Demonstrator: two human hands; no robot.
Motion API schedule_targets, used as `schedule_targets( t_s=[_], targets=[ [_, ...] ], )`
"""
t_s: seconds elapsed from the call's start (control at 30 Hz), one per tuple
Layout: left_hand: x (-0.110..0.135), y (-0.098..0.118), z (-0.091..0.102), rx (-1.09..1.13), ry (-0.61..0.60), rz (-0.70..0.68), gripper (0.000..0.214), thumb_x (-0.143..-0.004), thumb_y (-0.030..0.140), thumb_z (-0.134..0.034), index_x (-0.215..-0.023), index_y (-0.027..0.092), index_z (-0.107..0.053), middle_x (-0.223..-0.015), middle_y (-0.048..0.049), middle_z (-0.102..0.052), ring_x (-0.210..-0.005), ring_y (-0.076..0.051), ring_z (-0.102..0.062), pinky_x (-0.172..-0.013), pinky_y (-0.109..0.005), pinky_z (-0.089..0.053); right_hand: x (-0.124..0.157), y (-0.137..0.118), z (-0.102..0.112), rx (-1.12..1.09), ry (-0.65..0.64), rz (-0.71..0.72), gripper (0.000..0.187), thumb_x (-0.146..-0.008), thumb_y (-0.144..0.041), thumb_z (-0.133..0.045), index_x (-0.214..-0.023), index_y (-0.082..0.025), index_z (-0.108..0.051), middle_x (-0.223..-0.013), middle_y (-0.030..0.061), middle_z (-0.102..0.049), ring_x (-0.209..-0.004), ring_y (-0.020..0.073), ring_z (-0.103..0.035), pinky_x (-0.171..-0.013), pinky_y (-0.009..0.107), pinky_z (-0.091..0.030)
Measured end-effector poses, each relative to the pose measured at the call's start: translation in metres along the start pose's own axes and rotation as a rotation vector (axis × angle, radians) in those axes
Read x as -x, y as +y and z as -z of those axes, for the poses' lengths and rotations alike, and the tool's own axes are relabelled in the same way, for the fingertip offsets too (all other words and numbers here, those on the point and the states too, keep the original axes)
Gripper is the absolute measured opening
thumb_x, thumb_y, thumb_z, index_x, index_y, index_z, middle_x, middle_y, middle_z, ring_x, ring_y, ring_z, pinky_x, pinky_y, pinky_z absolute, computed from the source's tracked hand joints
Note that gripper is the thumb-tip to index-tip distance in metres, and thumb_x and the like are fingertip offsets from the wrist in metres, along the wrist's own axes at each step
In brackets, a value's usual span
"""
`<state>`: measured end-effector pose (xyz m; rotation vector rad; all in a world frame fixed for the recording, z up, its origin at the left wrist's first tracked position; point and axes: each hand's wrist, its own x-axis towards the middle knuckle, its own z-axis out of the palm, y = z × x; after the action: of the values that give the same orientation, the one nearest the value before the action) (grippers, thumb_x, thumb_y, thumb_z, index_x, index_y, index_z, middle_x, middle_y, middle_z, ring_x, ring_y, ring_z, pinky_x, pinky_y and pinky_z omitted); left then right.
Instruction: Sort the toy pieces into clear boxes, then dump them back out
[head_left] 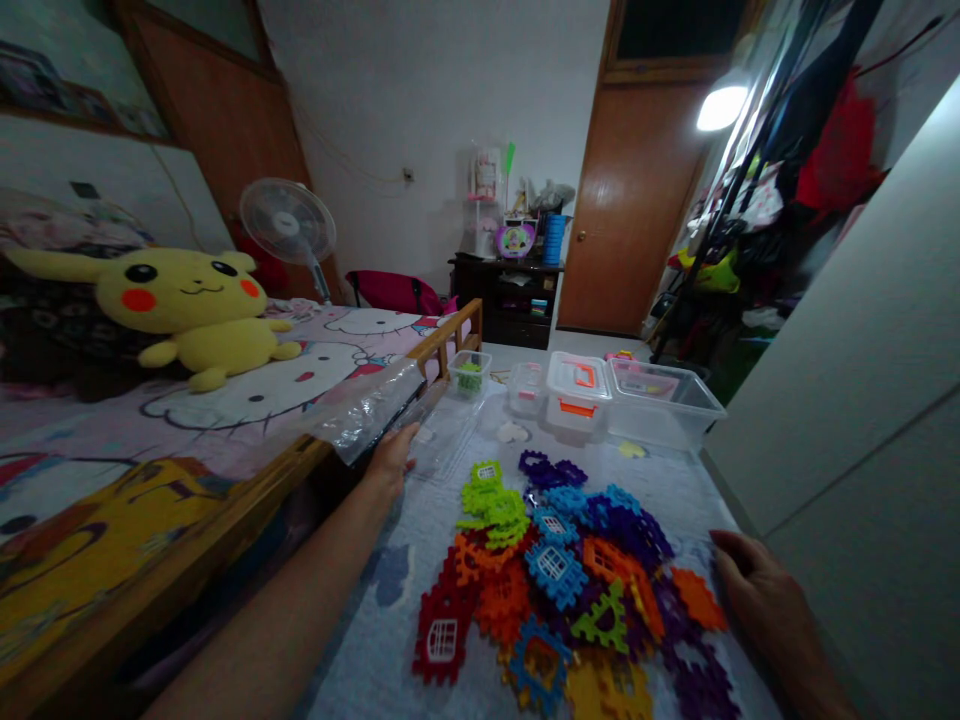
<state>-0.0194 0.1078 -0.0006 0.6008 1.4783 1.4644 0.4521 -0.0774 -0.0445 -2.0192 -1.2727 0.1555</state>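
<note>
My left hand point(391, 462) reaches to the left edge of the bed-like surface, beside a flat clear plastic lid point(442, 445) and a crinkled clear bag point(375, 405). Its thumb and fingertips look apart; whether it touches the lid is unclear. My right hand point(761, 585) rests loosely at the right edge, fingers partly curled and nothing seen in it. Between the hands lies a pile of notched plastic building pieces: lime green point(499, 510), blue point(555, 572), red point(441, 635), orange point(699, 598), yellow point(611, 690) and purple point(701, 675).
Behind the pile stand a small tub with green pieces point(469, 376), a lidded box with orange clips point(577, 395) and an open clear bin point(664, 400). A wooden rail point(300, 460) runs along the left. A yellow plush toy point(202, 320) sits on the bed beyond.
</note>
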Motion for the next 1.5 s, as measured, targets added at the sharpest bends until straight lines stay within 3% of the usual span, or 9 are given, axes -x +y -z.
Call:
schedule_targets(
  t_s=[0.27,0.47,0.6,0.77,0.9,1.17,1.3,1.4,1.5],
  targets=[
    [-0.005,-0.01,0.006,-0.062,0.157,-0.098,0.028,-0.075,0.038,-0.058,-0.097,0.021,-0.061,-0.087,0.0015,-0.059,-0.068,-0.011,-0.053,-0.055,-0.019,-0.04,-0.005,0.013,-0.002,0.054,-0.026,0.009,0.05,-0.073,-0.054,-0.047,-0.096,-0.016,-0.071,-0.101,0.013,-0.074,-0.088,0.0301,-0.07,-0.086,0.042,-0.053],
    [-0.005,-0.016,-0.003,-0.154,0.187,-0.184,0.02,-0.079,0.033,-0.049,-0.09,0.019,-0.06,-0.08,0.0002,-0.058,-0.066,-0.013,-0.057,-0.053,-0.02,-0.044,-0.007,0.013,-0.004,0.07,-0.029,0.056,0.049,-0.073,-0.054,-0.046,-0.092,-0.018,-0.072,-0.101,0.012,-0.073,-0.089,0.0293,-0.069,-0.086,0.041,-0.054],
    [-0.002,-0.014,-0.011,-0.282,0.217,-0.29,0.022,-0.08,0.032,-0.048,-0.089,0.016,-0.06,-0.083,-0.0045,-0.063,-0.082,-0.021,-0.062,-0.07,-0.032,-0.052,-0.007,0.013,-0.004,0.062,-0.038,0.059,0.049,-0.073,-0.055,-0.046,-0.092,-0.018,-0.072,-0.1,0.0116,-0.072,-0.09,0.0297,-0.069,-0.086,0.042,-0.054],
    [0.028,-0.013,-0.019,-0.549,0.245,-0.607,0.05,-0.08,0.035,-0.058,-0.124,0.013,-0.051,-0.141,-0.0196,-0.046,-0.137,-0.032,-0.034,-0.112,-0.05,-0.028,-0.008,0.012,-0.003,0.06,-0.043,0.049,0.049,-0.071,-0.055,-0.045,-0.09,-0.018,-0.072,-0.1,0.0123,-0.072,-0.089,0.0299,-0.069,-0.086,0.042,-0.054],
    [0.047,-0.013,-0.035,-1.246,-0.024,-1.015,0.061,-0.081,0.051,-0.06,-0.131,0.015,-0.052,-0.15,-0.0216,-0.036,-0.143,-0.037,-0.024,-0.116,-0.057,-0.012,-0.009,0.011,-0.003,0.066,-0.038,0.072,0.047,-0.071,-0.055,-0.046,-0.088,-0.019,-0.072,-0.099,0.0116,-0.073,-0.09,0.0297,-0.07,-0.085,0.042,-0.054],
    [0.036,0.0,-0.069,-1.586,-0.077,-0.825,0.054,-0.09,0.047,-0.05,-0.135,0.017,-0.053,-0.149,-0.0189,-0.043,-0.142,-0.039,-0.028,-0.112,-0.057,-0.023,-0.01,0.014,-0.005,0.078,-0.025,0.138,0.042,-0.077,-0.049,-0.046,-0.092,-0.019,-0.071,-0.096,0.0111,-0.073,-0.086,0.0278,-0.07,-0.08,0.041,-0.056],
    [0.04,-0.001,-0.069,-1.585,-0.058,-0.801,0.047,-0.092,0.038,-0.048,-0.134,0.017,-0.053,-0.142,-0.0175,-0.05,-0.135,-0.039,-0.038,-0.108,-0.055,-0.03,-0.025,-0.033,-0.009,0.067,-0.055,0.353,0.034,-0.081,-0.041,-0.047,-0.096,-0.02,-0.07,-0.101,0.0108,-0.071,-0.091,0.0266,-0.068,-0.085,0.042,-0.054],
    [0.043,0.0,-0.07,-1.578,-0.049,-0.795,0.044,-0.092,0.036,-0.048,-0.13,0.017,-0.055,-0.138,-0.0168,-0.052,-0.134,-0.038,-0.04,-0.107,-0.054,-0.032,-0.038,-0.099,-0.027,0.05,-0.081,0.528,0.031,-0.085,-0.033,-0.045,-0.101,-0.019,-0.068,-0.107,0.0118,-0.068,-0.102,0.0271,-0.063,-0.092,0.043,-0.05],
    [0.046,0.004,-0.071,-1.567,-0.06,-0.795,0.046,-0.091,0.041,-0.051,-0.129,0.017,-0.055,-0.14,-0.017,-0.051,-0.134,-0.037,-0.039,-0.107,-0.054,-0.032,-0.046,-0.168,-0.061,0.105,-0.252,0.64,0.03,-0.085,-0.023,-0.045,-0.107,-0.017,-0.065,-0.112,0.012,-0.066,-0.107,0.0254,-0.059,-0.098,0.041,-0.045]
  ],
)
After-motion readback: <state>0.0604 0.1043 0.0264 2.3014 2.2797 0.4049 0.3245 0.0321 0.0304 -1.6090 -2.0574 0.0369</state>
